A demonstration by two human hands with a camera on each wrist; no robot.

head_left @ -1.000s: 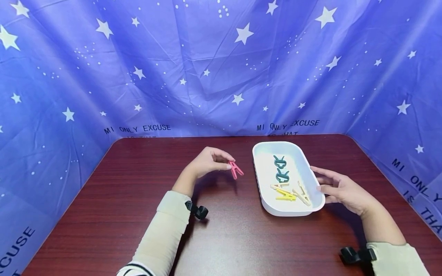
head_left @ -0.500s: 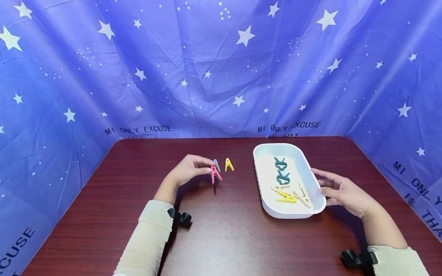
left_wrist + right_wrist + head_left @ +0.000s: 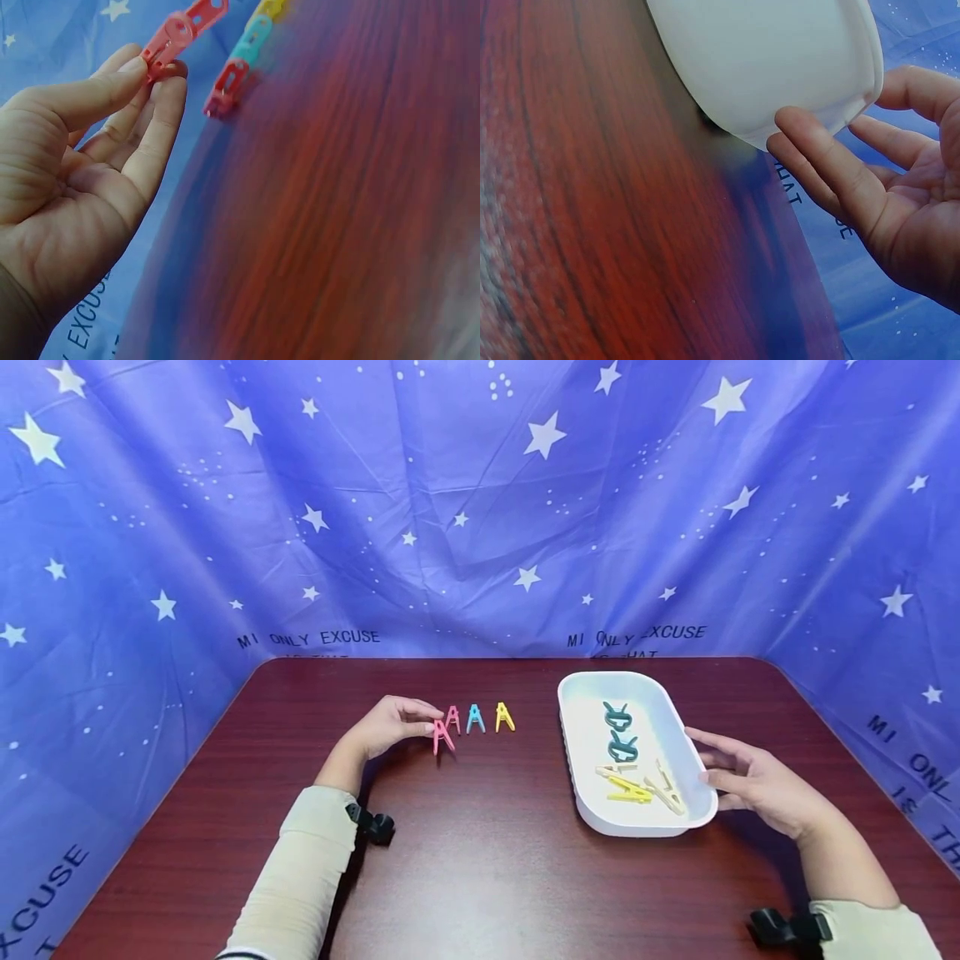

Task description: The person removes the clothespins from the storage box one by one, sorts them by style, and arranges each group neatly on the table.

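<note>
My left hand (image 3: 385,727) pinches a pink clothespin (image 3: 443,737) between thumb and fingertips; it also shows as a pink clothespin (image 3: 166,43) in the left wrist view. Just beyond it, a second pink clothespin (image 3: 453,719), a blue clothespin (image 3: 476,718) and a yellow clothespin (image 3: 504,717) form a row on the table. To the right lies a white tray (image 3: 581,806), with my right hand (image 3: 765,785) at its right wall. The fingers (image 3: 829,161) of that hand are nearly straight and touch the wall and rim.
In the tray are two dark green clips (image 3: 622,747), a yellow clothespin (image 3: 628,790) and several cream clothespins (image 3: 664,793). The dark red table (image 3: 480,877) extends to a starry blue curtain (image 3: 420,527) at its back and sides.
My left hand has moved left with its pink clothespin, away from the tray, uncovering the row of clothespins it hid before. My right hand and the tray stay in place.
</note>
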